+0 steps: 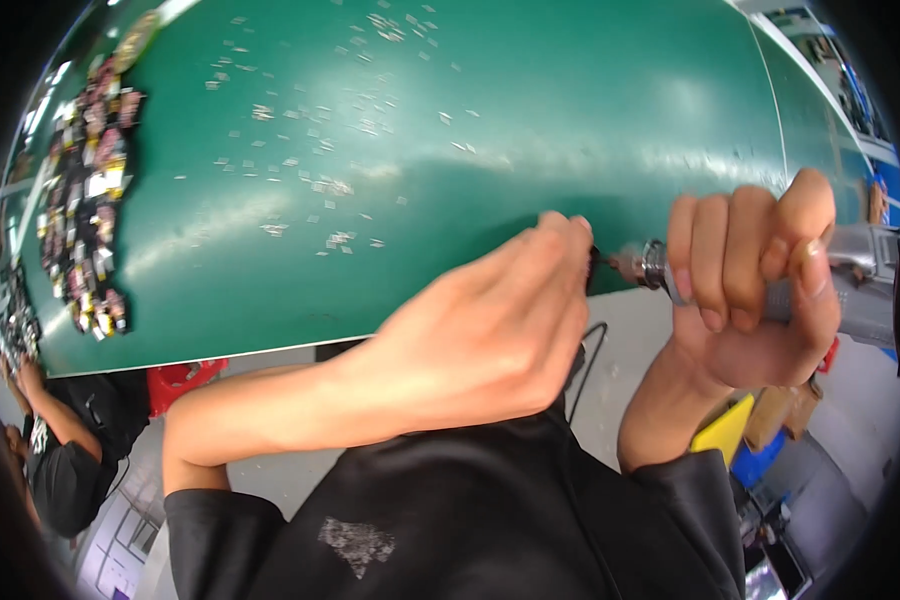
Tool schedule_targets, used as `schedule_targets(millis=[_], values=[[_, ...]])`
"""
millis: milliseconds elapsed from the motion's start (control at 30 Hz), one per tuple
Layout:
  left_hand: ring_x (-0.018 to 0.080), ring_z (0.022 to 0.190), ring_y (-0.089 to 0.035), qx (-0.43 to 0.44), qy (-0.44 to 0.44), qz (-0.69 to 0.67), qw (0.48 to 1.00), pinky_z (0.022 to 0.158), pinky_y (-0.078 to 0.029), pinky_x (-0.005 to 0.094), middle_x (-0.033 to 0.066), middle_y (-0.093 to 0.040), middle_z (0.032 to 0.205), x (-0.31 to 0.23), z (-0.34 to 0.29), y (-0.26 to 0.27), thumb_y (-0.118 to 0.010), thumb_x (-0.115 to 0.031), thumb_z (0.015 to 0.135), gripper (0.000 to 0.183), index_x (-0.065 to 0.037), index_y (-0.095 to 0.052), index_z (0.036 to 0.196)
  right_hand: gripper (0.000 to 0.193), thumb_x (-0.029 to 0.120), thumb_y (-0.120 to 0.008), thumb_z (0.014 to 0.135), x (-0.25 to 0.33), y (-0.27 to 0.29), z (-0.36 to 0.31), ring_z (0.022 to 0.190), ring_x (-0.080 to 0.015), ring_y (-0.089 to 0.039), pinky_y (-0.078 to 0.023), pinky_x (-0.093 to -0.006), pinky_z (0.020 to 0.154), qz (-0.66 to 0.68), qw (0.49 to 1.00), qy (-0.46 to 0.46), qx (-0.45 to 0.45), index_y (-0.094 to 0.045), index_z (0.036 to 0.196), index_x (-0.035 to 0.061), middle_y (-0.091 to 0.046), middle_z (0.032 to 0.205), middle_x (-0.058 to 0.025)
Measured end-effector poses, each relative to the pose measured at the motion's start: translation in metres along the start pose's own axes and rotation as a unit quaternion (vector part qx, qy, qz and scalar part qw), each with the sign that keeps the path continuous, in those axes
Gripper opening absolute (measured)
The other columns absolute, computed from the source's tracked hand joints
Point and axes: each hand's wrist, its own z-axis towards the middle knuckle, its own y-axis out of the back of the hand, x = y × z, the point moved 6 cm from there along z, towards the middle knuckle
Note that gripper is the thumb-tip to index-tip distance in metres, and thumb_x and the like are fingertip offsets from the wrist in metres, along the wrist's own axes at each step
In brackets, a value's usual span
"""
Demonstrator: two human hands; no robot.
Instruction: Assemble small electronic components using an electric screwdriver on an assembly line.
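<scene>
Over the green table's near edge, the right hand curls closed round a grey power driver, its tip aimed at a small dark piece pinched in the left hand's bunched fingers! Tiny shiny chips dot the table's left half.

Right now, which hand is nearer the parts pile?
Left. The left hand is right of the parts pile, over the near edge of the table; the right hand is farther right, around the grey tool.
</scene>
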Motion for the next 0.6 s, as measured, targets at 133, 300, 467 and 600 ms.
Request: schedule_targets(millis=[133,300,467,600], values=[[0.0346,0.097,-0.06,0.002,0.01,-0.007,1.0,0.091,-0.049,0.0386,0.0268,-0.061,0.101,0.0,-0.01,-0.002,-0.056,-0.012,0.059,0.044,0.016,-0.06,0.092,0.022,0.015,-0.059,0.085,-0.014,0.012,-0.007,0.032,-0.0053,-0.037,-0.031,-0.0178,0.036,0.14,0.989,0.037,-0.006,-0.039,0.081,0.0097,-0.042,0.047,0.004],[0.0351,0.106,-0.058,-0.036,0.054,-0.003,0.998,0.089,-0.051,0.0368,0.0251,-0.06,0.112,0.003,-0.033,0.047,-0.054,-0.013,0.074,0.043,0.015,-0.057,0.108,0.02,0.005,-0.065,0.079,0.022,0.015,-0.014,0.03,-0.0072,-0.041,-0.04,-0.0181,0.037,0.218,0.959,0.179,-0.02,-0.046,0.085,0.0088,-0.046,0.042,0.002],[0.0346,0.103,-0.059,-0.107,0.252,0.184,0.944,0.085,-0.048,0.0408,0.0181,-0.062,0.112,0.102,-0.118,0.137,-0.058,0.012,0.068,0.045,0.002,-0.059,0.112,0.018,0.004,-0.061,0.081,0.011,0.028,-0.026,0.034,-0.0076,-0.036,-0.038,-0.0208,0.041,0.271,0.938,0.177,-0.124,-0.045,0.09,0.007,-0.038,0.042,0.0026],[0.0375,0.111,-0.054,-0.045,0.38,0.372,0.845,0.096,-0.043,0.0442,0.0181,-0.059,0.119,0.154,-0.182,0.19,-0.064,0.004,0.075,0.041,0.002,-0.057,0.115,0.01,0.009,-0.05,0.088,-0.028,0.015,-0.022,0.039,-0.0078,-0.031,-0.033,-0.0254,0.05,0.292,0.944,0.078,-0.131,-0.044,0.094,0.0045,-0.033,0.046,0.0032]])
